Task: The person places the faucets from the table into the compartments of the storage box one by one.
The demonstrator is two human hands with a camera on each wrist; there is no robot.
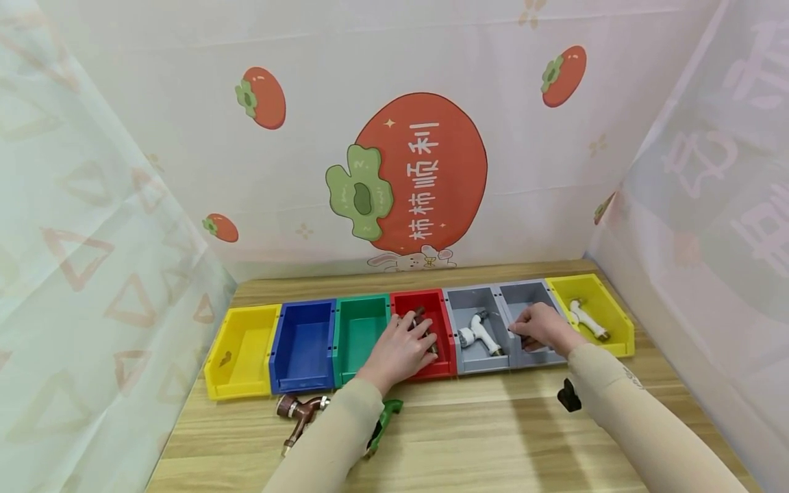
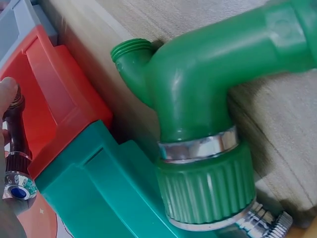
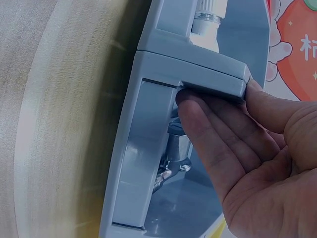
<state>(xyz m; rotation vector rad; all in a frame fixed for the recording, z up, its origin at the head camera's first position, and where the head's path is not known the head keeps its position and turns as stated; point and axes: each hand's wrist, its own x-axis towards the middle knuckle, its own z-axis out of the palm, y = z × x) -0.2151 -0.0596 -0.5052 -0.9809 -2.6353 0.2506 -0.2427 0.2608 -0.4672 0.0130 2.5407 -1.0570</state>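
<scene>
My left hand [image 1: 399, 348] reaches into the red bin [image 1: 448, 335] and grips a dark brown faucet [image 2: 17, 126] with a metal collar and a blue-centred end. My right hand [image 1: 544, 327] is at the right grey bin [image 1: 524, 291]. Its thumb lies on the top of the side wall [image 3: 213, 79] and its fingers curl down inside, pinching that wall. Under those fingers, a dark and silver faucet [image 3: 176, 151] lies in the bin, partly hidden. A white faucet [image 1: 481, 334] rests in the grey bin beside it.
A green faucet [image 1: 385, 424] and a brown faucet [image 1: 302, 414] lie on the wooden table in front, partly behind my left sleeve. Yellow [image 1: 243, 390], blue [image 1: 302, 383] and green [image 1: 364, 308] bins continue the row leftward. Another white faucet [image 1: 588, 320] lies in the far-right yellow bin.
</scene>
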